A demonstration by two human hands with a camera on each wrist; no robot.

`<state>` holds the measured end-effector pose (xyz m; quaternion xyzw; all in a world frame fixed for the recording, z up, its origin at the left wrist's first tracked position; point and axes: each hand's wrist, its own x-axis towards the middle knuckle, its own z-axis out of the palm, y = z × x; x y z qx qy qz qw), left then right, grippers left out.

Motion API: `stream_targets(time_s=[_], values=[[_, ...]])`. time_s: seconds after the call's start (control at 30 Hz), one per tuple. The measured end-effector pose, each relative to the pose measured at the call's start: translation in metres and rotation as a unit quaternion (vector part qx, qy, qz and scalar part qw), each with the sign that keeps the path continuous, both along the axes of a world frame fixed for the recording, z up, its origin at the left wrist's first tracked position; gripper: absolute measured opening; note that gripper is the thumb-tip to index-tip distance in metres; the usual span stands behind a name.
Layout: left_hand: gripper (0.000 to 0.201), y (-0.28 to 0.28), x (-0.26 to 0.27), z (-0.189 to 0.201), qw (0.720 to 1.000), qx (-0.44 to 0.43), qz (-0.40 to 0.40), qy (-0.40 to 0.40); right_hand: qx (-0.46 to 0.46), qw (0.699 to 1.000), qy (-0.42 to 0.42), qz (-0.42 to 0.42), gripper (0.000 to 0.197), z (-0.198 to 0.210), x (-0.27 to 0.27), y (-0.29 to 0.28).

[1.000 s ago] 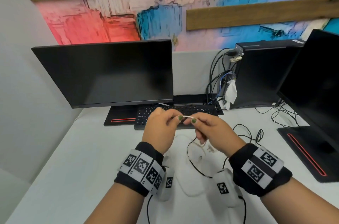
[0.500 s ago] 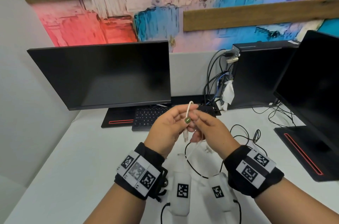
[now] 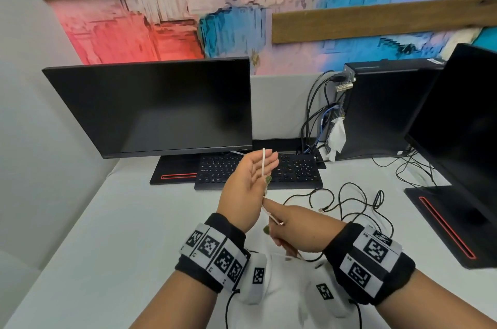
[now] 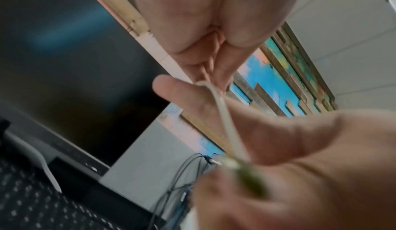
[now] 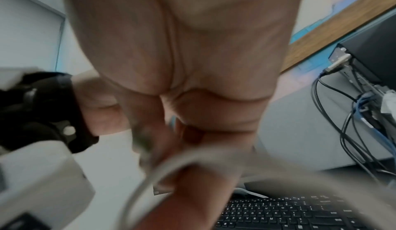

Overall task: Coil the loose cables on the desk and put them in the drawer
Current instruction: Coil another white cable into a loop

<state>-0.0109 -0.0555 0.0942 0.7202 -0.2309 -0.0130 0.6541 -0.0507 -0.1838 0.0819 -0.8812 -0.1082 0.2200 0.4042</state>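
A thin white cable [image 3: 263,164] runs up over the straight fingers of my raised left hand [image 3: 258,170]. The left thumb pins it against the palm. In the left wrist view the white cable [image 4: 227,120] passes between that thumb and the fingers. Just below, my right hand [image 3: 279,223] pinches the same cable with curled fingers. The right wrist view shows a blurred loop of the white cable [image 5: 150,177] under that hand. A loose black cable [image 3: 321,210] lies in loops on the white desk [image 3: 107,234], right of my hands. No drawer is in view.
A black keyboard [image 3: 295,170] and a monitor [image 3: 161,105] stand behind my hands. A PC tower [image 3: 382,108] with plugged-in cables [image 3: 314,118] is at the back right. A second monitor [image 3: 462,126] and its base [image 3: 451,223] fill the right edge.
My left hand has turned palm-up and straightened its fingers, with the white cable now lying over them. My right hand has dropped lower and nearer to me, drawing the cable down.
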Motion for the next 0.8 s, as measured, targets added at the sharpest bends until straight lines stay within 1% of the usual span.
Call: stream_targets(time_s=[0.03, 0.07, 0.1, 0.17, 0.23, 0.3, 0.37, 0.43, 0.5, 0.57, 0.63, 0.7, 0.8], values=[[0.056, 0.002, 0.001, -0.002, 0.999, 0.029, 0.015, -0.022, -0.014, 1.0, 0.003, 0.011, 0.045, 0.001, -0.001, 0.0], [0.056, 0.004, 0.003, -0.004, 0.996, 0.067, 0.034, -0.048, -0.031, 0.999, -0.013, 0.019, 0.041, 0.001, -0.002, -0.001], [0.055, 0.006, 0.006, -0.006, 0.991, 0.103, 0.047, -0.068, -0.045, 0.998, -0.043, 0.019, 0.033, 0.002, -0.001, -0.002], [0.049, 0.01, 0.009, -0.009, 0.983, 0.158, 0.039, -0.084, -0.026, 0.995, -0.096, -0.022, 0.02, 0.003, 0.002, -0.008], [0.041, 0.012, 0.01, -0.01, 0.978, 0.189, 0.009, -0.083, 0.01, 0.99, -0.121, -0.075, 0.015, 0.006, 0.006, -0.017], [0.039, 0.012, 0.01, -0.009, 0.983, 0.177, -0.019, -0.045, 0.035, 0.983, -0.157, -0.091, 0.015, 0.012, 0.008, -0.024], [0.037, 0.011, 0.007, -0.009, 0.986, 0.165, -0.026, -0.008, 0.064, 0.974, -0.192, -0.099, 0.015, 0.016, 0.009, -0.03], [0.028, 0.01, 0.004, -0.009, 0.987, 0.153, -0.03, 0.025, 0.099, 0.961, -0.217, -0.142, 0.013, 0.019, 0.011, -0.035], [0.035, 0.01, 0.0, -0.009, 0.987, 0.152, -0.041, 0.04, 0.135, 0.948, -0.226, -0.179, 0.012, 0.019, 0.013, -0.04], [0.028, 0.007, -0.001, -0.01, 0.987, 0.143, -0.061, 0.049, 0.164, 0.939, -0.234, -0.192, 0.011, 0.02, 0.014, -0.043], [0.029, 0.004, -0.001, -0.009, 0.988, 0.128, -0.072, 0.054, 0.179, 0.928, -0.25, -0.211, 0.01, 0.018, 0.016, -0.044], [0.029, 0.003, -0.003, -0.006, 0.99, 0.083, -0.084, 0.082, 0.192, 0.92, -0.252, -0.232, 0.011, 0.013, 0.019, -0.046], [0.028, 0.001, -0.004, -0.001, 0.986, -0.017, -0.114, 0.117, 0.207, 0.917, -0.249, -0.232, 0.018, 0.005, 0.021, -0.042]])
